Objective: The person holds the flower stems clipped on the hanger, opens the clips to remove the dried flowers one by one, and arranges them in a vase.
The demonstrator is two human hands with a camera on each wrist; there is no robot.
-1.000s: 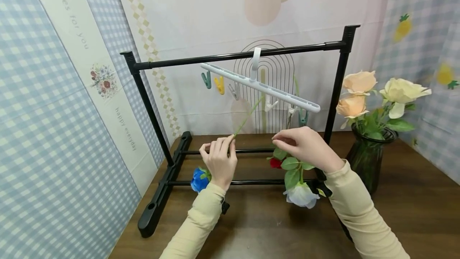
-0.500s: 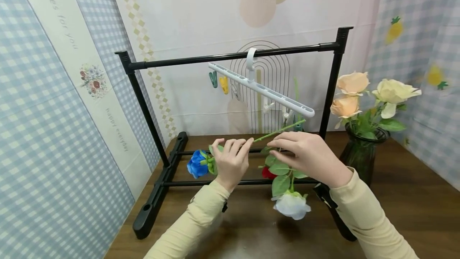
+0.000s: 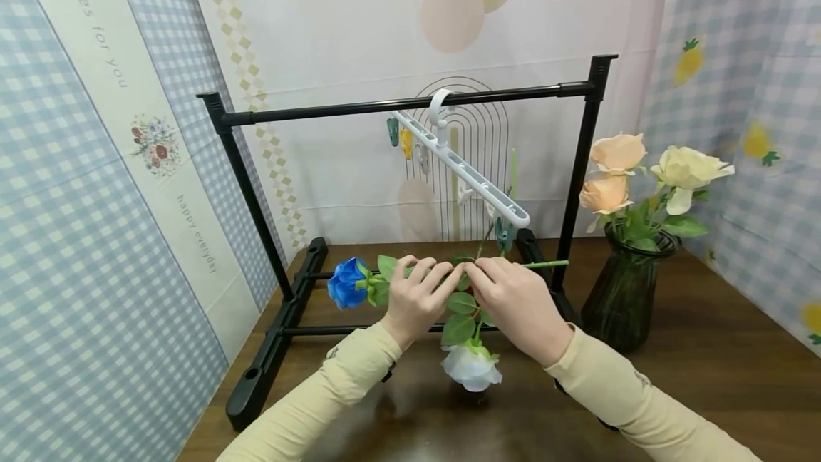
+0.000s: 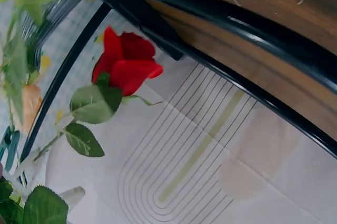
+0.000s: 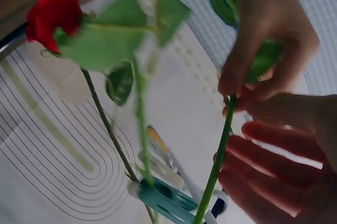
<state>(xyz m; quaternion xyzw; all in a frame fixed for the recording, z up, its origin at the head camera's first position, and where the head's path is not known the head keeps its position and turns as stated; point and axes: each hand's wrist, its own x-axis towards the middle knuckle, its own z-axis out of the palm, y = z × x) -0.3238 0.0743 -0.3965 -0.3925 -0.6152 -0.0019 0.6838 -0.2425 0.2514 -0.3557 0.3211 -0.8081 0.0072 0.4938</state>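
Note:
My left hand [image 3: 420, 298] pinches the green stem of a blue artificial rose [image 3: 347, 282], which lies nearly level with its bloom to the left. Close by, my right hand [image 3: 513, 301] meets it at the fingertips; its fairly straight fingers lie along the stem [image 5: 216, 166] in the right wrist view. The bare stem end sticks out past it on the right. A white rose [image 3: 472, 368] hangs bloom down below the hands. Mostly hidden in the head view, a red rose [image 4: 126, 63] also hangs bloom down. A teal clip [image 5: 166, 200] grips one green stem.
A pale hanger [image 3: 474, 177] hooks over the top bar [image 3: 359, 108] of a black rack, slanting toward me on the right. Teal, yellow and grey clips dangle at its far end. On the wooden table [image 3: 705, 391], a dark glass vase [image 3: 618, 305] of peach and cream roses stands at right.
The blue rose's stem has swung from slanting upward to nearly level, pointing right. My hands have come together at it. The hanger has turned, its right end coming nearer and lower.

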